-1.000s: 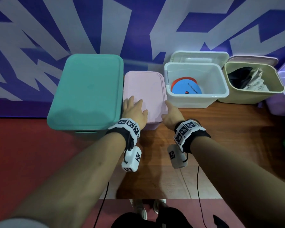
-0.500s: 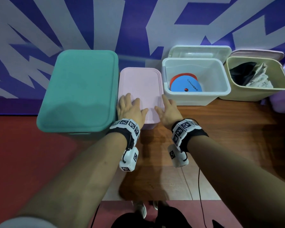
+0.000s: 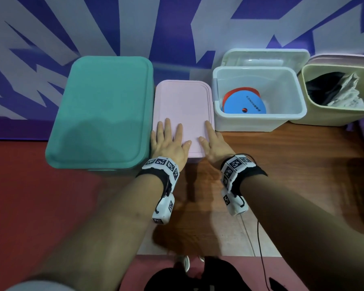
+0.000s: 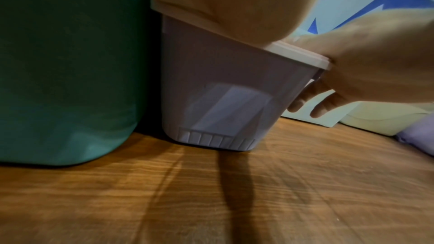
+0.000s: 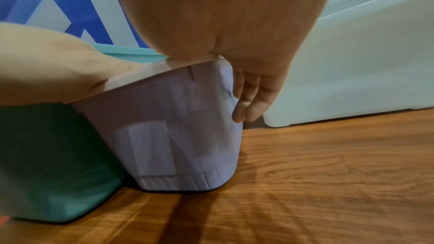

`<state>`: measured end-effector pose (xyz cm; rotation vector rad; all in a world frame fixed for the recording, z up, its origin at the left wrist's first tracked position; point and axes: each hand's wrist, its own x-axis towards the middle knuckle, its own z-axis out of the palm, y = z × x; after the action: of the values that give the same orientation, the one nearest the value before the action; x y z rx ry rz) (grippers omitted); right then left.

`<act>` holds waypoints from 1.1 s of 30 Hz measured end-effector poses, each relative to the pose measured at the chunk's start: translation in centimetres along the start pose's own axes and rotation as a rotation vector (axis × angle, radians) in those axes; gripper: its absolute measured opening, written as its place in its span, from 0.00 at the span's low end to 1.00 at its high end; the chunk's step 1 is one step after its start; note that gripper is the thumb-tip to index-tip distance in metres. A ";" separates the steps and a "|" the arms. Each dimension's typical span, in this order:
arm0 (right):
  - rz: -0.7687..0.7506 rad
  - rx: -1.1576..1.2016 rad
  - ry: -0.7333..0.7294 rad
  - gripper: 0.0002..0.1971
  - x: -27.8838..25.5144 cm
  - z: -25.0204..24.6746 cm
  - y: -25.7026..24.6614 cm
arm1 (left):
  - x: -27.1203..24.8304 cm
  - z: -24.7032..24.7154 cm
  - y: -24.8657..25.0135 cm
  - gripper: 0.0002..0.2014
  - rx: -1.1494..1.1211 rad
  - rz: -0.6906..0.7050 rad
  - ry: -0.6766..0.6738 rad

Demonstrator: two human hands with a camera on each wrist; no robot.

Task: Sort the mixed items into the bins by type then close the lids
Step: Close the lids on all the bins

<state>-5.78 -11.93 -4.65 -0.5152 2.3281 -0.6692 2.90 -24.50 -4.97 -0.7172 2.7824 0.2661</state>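
A small lavender bin [image 4: 223, 90] stands on the wooden board, with its pink lid [image 3: 183, 101] lying flat on top. My left hand [image 3: 170, 141] lies flat on the lid's near left part, fingers straight and spread. My right hand [image 3: 211, 141] rests on the near right corner. Its index finger and thumb lie on the lid. Its other fingers [image 5: 249, 99] hang down the bin's right side. A big teal bin [image 3: 101, 110] with its lid on stands to the left, touching the small bin.
A white bin [image 3: 259, 122] at the right is uncovered and holds a blue and red disc [image 3: 244, 103]; its lid [image 3: 265, 57] leans behind it. Further right, an uncovered pale green bin [image 3: 324, 118] holds dark and light cloth. A lavender thing [image 4: 418, 136] sits beyond it.
Both hands have slid further onto the pink lid. The left hand's fingers have flattened and spread, and the right hand has come in from the right edge.
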 end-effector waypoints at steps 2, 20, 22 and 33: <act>0.014 -0.009 -0.010 0.30 0.1 0.0 0.0 | 0.0 0.0 0.0 0.31 0.002 -0.001 -0.005; 0.167 -0.140 -0.058 0.32 -0.5 -1.4 -1.9 | 0.7 -3.2 -0.2 0.33 -0.004 0.010 -0.166; 0.112 -0.132 0.001 0.30 -1.4 -2.0 -1.7 | 1.0 -4.4 0.0 0.30 -0.017 0.016 -0.148; 0.064 -0.170 0.309 0.30 -1.3 -11.7 1.9 | 5.3 -10.0 8.0 0.27 -0.234 0.119 0.039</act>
<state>-13.14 -5.98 2.56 -0.4352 2.6968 -0.5550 -7.55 -22.33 3.94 -0.6135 2.8654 0.6150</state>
